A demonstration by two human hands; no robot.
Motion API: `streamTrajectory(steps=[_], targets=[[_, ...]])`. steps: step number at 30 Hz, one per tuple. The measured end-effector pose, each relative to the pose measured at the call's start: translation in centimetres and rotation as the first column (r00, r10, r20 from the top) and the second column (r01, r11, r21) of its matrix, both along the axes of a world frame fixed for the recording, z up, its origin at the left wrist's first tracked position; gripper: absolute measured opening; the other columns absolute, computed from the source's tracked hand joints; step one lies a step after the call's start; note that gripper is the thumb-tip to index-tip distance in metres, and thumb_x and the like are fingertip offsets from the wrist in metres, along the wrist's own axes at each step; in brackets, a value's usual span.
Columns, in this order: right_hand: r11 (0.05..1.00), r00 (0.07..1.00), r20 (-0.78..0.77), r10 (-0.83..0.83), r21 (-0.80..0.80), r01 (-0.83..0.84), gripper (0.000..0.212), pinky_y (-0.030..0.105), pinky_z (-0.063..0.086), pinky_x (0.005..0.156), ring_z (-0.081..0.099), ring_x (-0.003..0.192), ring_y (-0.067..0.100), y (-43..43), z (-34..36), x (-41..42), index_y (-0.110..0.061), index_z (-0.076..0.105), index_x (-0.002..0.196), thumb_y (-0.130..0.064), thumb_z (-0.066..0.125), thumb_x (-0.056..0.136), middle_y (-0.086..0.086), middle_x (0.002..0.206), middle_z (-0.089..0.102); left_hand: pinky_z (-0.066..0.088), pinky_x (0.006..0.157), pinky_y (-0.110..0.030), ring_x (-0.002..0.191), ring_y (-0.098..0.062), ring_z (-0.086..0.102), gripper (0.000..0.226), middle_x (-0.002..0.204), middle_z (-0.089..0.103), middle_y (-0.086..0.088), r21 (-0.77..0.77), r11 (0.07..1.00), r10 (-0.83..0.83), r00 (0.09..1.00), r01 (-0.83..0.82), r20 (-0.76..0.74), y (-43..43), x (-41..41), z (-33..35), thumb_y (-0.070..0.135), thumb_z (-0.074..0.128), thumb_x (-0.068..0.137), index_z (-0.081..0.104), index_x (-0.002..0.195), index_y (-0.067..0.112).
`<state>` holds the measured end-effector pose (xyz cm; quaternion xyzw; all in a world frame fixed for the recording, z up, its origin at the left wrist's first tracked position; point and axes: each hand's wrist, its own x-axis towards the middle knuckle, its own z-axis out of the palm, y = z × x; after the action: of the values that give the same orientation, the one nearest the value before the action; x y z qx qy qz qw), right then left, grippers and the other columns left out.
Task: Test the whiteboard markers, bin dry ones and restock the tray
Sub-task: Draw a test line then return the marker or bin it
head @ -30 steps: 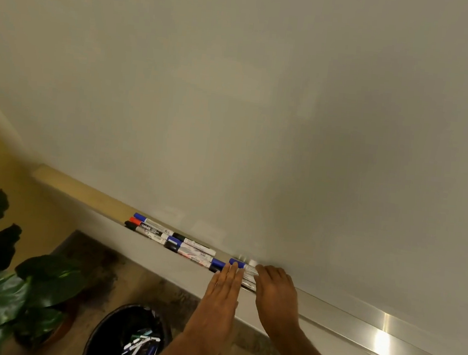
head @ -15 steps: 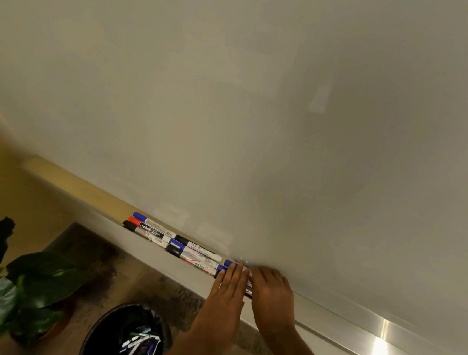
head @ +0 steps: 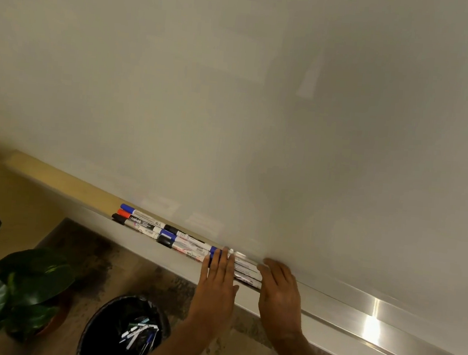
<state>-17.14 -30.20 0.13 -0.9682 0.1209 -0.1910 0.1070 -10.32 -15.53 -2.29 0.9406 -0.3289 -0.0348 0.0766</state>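
Both hands lie flat and hold nothing. The left hand (head: 216, 284) rests with straight fingers (head: 219, 261) across the whiteboard markers (head: 181, 241). The right hand (head: 279, 293) stands just beside it, its fingers (head: 275, 270) extended toward the whiteboard (head: 263, 94) at the right-hand end of the row. Whether it touches the marker ends cannot be told.

A few barrels (head: 246, 273) show in the gap between the two hands. The rest run away from the left hand's outer side along the metal tray (head: 384, 320), ending in a blue cap (head: 127, 207), a red cap (head: 123, 213) and a black cap (head: 117, 217).

The pose looks like squaring up — the flat left palm keeps the round barrels from rolling, while the right hand acts as a stop for their ends. Below the left wrist stands a black bin (head: 92, 335) with discarded markers (head: 137, 334) inside, so binning seems done and restocking near its end. Beyond the bin, further from the hands, grows a leafy plant (head: 2, 283).
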Motion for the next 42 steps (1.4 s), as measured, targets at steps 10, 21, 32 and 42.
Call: streamTrajectory(steps=[10,21,32,42], targets=[[0.996,0.996,0.021,-0.081,0.022,0.081,0.033,0.048,0.041,0.104,0.053,0.125,0.032,-1.4,2.5,-5.3,-0.012,0.066,0.118,-0.028,0.044,0.099,0.010,0.130,0.062,0.014,0.118,-0.048,0.148,-0.035,0.036,0.070,0.160,0.039,-0.017,-0.053,0.999,0.004,1.000,-0.005,-0.024,-1.5,-2.7,2.6,0.056,0.023,0.104,0.033,0.154,0.007],[0.976,0.970,-0.117,-0.214,0.003,0.216,0.051,0.037,-0.003,0.124,0.022,0.148,0.027,-5.1,5.3,-12.7,-0.019,0.045,0.144,-0.043,0.046,0.099,0.010,0.159,0.031,0.003,0.123,-0.044,0.158,-0.028,0.002,0.079,0.172,-0.002,-0.008,-0.148,0.988,-0.051,0.998,0.046,-0.028,-6.4,-10.0,6.5,0.066,0.012,0.105,0.003,0.164,0.015],[0.943,0.933,-0.137,-0.333,-0.015,0.334,0.069,0.039,-0.006,0.124,0.005,0.153,0.027,-13.2,6.4,-23.6,-0.014,0.027,0.155,-0.056,0.028,0.100,0.011,0.166,0.008,0.002,0.124,-0.043,0.159,-0.023,-0.004,0.080,0.172,-0.001,-0.009,-0.131,0.976,-0.173,0.984,0.176,0.031,-14.6,-18.3,8.5,0.065,0.015,0.106,0.010,0.163,0.009],[0.857,0.850,-0.124,-0.512,-0.014,0.515,0.058,0.041,-0.003,0.124,0.009,0.152,0.028,-22.5,4.9,-32.4,-0.019,0.039,0.149,-0.050,0.035,0.101,0.011,0.164,0.020,0.001,0.124,-0.042,0.158,-0.020,-0.009,0.080,0.171,0.002,-0.009,-0.082,0.959,-0.270,0.962,0.272,0.030,-22.9,-24.6,8.2,0.065,0.013,0.106,0.014,0.163,0.010]])
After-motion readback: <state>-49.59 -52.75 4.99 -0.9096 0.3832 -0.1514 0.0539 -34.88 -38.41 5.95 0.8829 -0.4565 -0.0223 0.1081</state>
